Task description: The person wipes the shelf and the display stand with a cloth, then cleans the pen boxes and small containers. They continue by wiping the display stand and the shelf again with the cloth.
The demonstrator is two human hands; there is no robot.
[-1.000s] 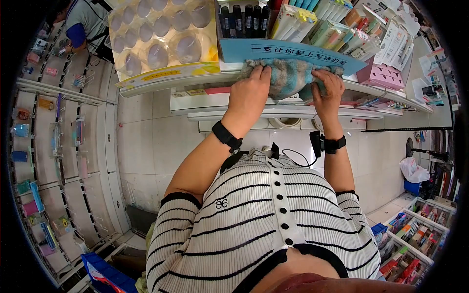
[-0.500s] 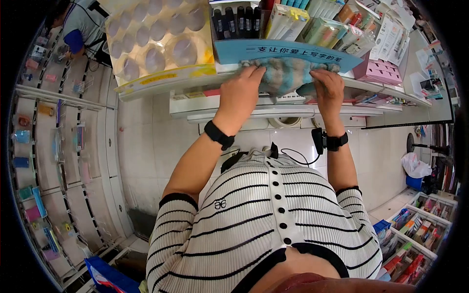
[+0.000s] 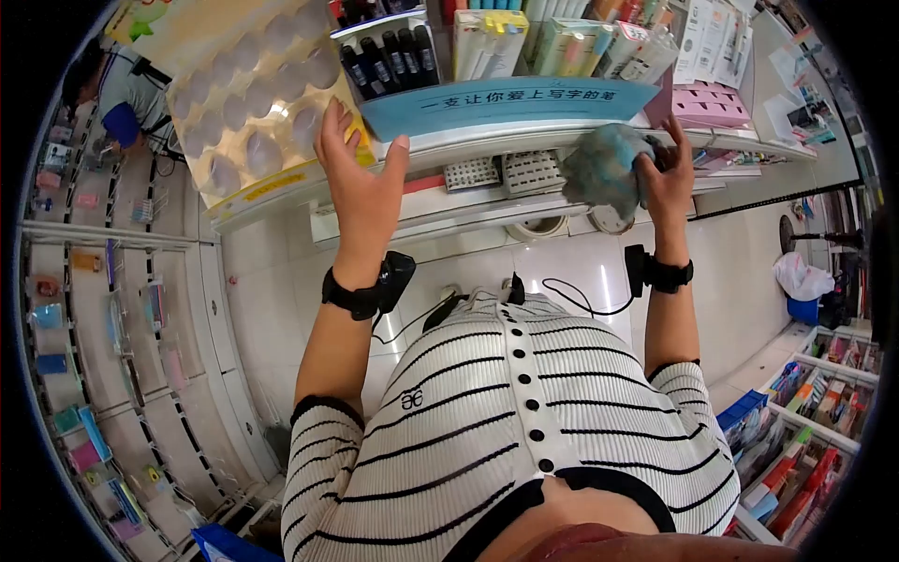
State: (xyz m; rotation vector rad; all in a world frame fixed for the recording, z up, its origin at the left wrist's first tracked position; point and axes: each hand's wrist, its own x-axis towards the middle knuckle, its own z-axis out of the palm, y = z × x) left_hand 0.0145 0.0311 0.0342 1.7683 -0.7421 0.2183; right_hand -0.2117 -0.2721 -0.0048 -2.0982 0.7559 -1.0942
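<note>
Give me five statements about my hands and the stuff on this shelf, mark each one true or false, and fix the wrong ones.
1. The right hand holds the fluffy grey-blue cloth. True.
2. The left hand is also closed on the cloth. False: its fingers are spread and it holds nothing.
3. The blue sign stands in front of the black pens. True.
4. The pink box is to the left of the blue sign. False: it is to the right.
5. Only one wrist has a black band. False: there is one on the left wrist and one on the right wrist.
</note>
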